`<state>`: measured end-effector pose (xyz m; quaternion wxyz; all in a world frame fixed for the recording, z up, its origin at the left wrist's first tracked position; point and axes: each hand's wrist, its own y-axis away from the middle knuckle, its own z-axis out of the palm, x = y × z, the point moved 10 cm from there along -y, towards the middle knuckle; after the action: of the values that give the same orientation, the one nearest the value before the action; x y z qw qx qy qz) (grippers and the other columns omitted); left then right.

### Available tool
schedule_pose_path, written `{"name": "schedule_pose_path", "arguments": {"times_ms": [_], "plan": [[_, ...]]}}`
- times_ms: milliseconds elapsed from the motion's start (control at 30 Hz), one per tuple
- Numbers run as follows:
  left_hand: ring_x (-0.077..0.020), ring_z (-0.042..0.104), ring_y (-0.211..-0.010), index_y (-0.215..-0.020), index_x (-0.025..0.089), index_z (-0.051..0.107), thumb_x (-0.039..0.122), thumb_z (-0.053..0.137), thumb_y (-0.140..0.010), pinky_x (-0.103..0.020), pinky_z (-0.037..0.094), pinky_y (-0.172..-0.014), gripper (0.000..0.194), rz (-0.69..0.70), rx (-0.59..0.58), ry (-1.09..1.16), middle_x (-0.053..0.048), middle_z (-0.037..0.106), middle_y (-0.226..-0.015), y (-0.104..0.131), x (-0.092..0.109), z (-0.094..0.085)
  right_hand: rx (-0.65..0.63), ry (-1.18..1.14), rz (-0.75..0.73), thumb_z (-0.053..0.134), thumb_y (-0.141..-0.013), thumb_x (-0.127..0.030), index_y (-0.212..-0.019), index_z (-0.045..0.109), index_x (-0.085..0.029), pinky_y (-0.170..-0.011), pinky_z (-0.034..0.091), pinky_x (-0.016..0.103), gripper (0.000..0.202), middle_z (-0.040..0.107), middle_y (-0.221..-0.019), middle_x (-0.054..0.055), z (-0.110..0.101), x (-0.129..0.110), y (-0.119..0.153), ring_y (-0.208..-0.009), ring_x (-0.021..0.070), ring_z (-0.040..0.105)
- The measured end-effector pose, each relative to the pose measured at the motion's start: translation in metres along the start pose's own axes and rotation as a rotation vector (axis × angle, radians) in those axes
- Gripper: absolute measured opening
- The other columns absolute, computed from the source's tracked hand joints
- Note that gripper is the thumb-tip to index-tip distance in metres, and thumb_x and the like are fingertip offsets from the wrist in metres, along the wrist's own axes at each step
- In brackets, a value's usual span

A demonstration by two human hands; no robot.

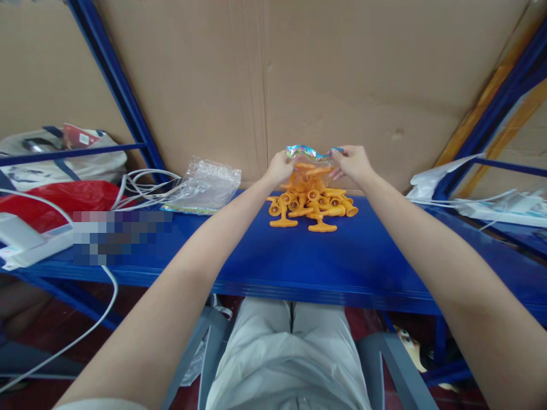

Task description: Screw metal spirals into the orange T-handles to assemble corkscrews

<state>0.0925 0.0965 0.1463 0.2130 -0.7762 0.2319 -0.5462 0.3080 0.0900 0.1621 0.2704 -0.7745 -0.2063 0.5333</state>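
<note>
A clear plastic bag (308,154) with a shiny, colourful top strip is stretched between my two hands, above a heap of yellow-orange plastic pieces. My left hand (281,167) pinches its left upper corner. On the other side, my right hand (354,162) grips the right upper edge. Yellow-orange pieces (305,181) show through or behind the film; I cannot tell whether they are inside. Several more lie on the blue table, among them a T-shaped piece (284,219) and another T-shaped piece (321,224) in front. Some have round, cup-like ends.
Flat clear bags (209,185) lie left of the heap, beside coiled white cables (147,185). Further left are a red bag (81,196) and a white power strip (36,245). Cardboard (205,74) backs the blue table (273,262). White items (499,208) lie on the right.
</note>
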Motion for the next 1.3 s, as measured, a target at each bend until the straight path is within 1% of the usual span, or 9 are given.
{"name": "schedule_pose_path", "arguments": {"times_ms": [100,233,333,467,567,700,867,1133,1300], "plan": [[-0.0247,0.074,-0.101,-0.102,0.014,0.073,0.031,0.074,-0.091,-0.031,0.059,-0.088,0.021,0.012,-0.009,0.007,-0.009,0.077,-0.094,0.009,0.011,-0.003,0.109,-0.041,-0.034,0.066,-0.092,-0.059,-0.102,0.072,-0.020,-0.072,0.067,0.049,0.041,0.073,-0.093,0.011,-0.016,-0.003,-0.002,-0.092,0.0343,0.078],[-0.0229,0.078,-0.088,-0.107,0.014,0.072,0.039,0.071,-0.094,-0.030,0.062,-0.076,0.029,-0.132,-0.093,0.047,-0.009,0.076,-0.095,0.011,0.010,-0.004,0.123,-0.054,-0.032,0.066,-0.092,-0.058,-0.102,0.073,-0.019,-0.070,0.068,0.046,0.041,0.073,-0.093,0.011,-0.022,-0.004,-0.008,-0.092,0.0335,0.078],[-0.0214,0.079,-0.084,-0.112,0.015,0.069,0.045,0.073,-0.093,-0.029,0.063,-0.074,0.036,-0.130,-0.060,0.087,-0.010,0.075,-0.096,0.005,0.021,-0.011,0.169,-0.064,-0.067,0.062,-0.094,-0.061,-0.104,0.073,-0.020,-0.068,0.067,0.043,0.044,0.073,-0.089,0.009,-0.027,-0.010,-0.015,-0.090,0.0323,0.079],[-0.0239,0.078,-0.089,-0.112,0.012,0.067,0.040,0.077,-0.090,-0.031,0.064,-0.078,0.037,-0.064,-0.001,0.096,-0.013,0.075,-0.095,-0.008,0.034,-0.020,0.164,-0.038,-0.081,0.062,-0.094,-0.063,-0.099,0.073,-0.021,-0.065,0.066,0.042,0.044,0.072,-0.086,0.008,-0.028,-0.020,-0.026,-0.086,0.0313,0.079],[-0.0267,0.078,-0.093,-0.110,0.011,0.067,0.034,0.080,-0.087,-0.033,0.064,-0.081,0.035,-0.015,0.028,0.098,-0.013,0.074,-0.091,-0.016,0.040,-0.028,0.154,-0.016,-0.016,0.067,-0.094,-0.057,-0.091,0.070,-0.021,-0.062,0.066,0.041,0.036,0.069,-0.079,0.007,-0.031,-0.027,-0.031,-0.079,0.0289,0.078],[-0.0258,0.078,-0.092,-0.110,0.010,0.068,0.032,0.078,-0.088,-0.033,0.064,-0.081,0.033,0.017,0.072,0.072,-0.011,0.073,-0.090,-0.023,0.050,-0.039,0.218,-0.050,0.010,0.062,-0.100,-0.046,-0.095,0.066,-0.020,-0.069,0.066,0.036,0.027,0.068,-0.077,0.005,-0.041,-0.046,-0.030,-0.080,0.0240,0.077],[-0.0254,0.078,-0.088,-0.114,0.011,0.069,0.034,0.080,-0.086,-0.035,0.065,-0.080,0.037,0.038,0.030,0.002,-0.009,0.073,-0.087,-0.024,0.062,-0.044,0.145,-0.054,0.097,0.058,-0.104,-0.035,-0.100,0.063,-0.016,-0.071,0.063,0.031,0.020,0.069,-0.079,0.005,-0.039,-0.059,-0.034,-0.081,0.0206,0.077],[-0.0294,0.077,-0.095,-0.101,0.012,0.070,0.028,0.076,-0.089,-0.042,0.063,-0.087,0.021,0.052,0.052,-0.072,-0.010,0.076,-0.096,-0.011,0.107,-0.063,0.192,-0.012,-0.060,0.061,-0.103,-0.038,-0.100,0.059,-0.020,-0.064,0.062,0.032,0.017,0.072,-0.096,0.005,-0.051,-0.118,-0.027,-0.072,0.0175,0.075],[-0.0199,0.075,-0.083,-0.093,0.017,0.065,0.027,0.069,-0.093,-0.043,0.061,-0.088,0.011,0.081,0.119,-0.126,-0.007,0.076,-0.109,0.001,0.143,-0.075,0.160,-0.102,-0.253,0.070,-0.093,-0.057,-0.087,0.055,-0.029,-0.049,0.052,0.029,0.032,0.072,-0.091,0.000,-0.052,-0.157,-0.012,-0.060,0.0130,0.066]]}}
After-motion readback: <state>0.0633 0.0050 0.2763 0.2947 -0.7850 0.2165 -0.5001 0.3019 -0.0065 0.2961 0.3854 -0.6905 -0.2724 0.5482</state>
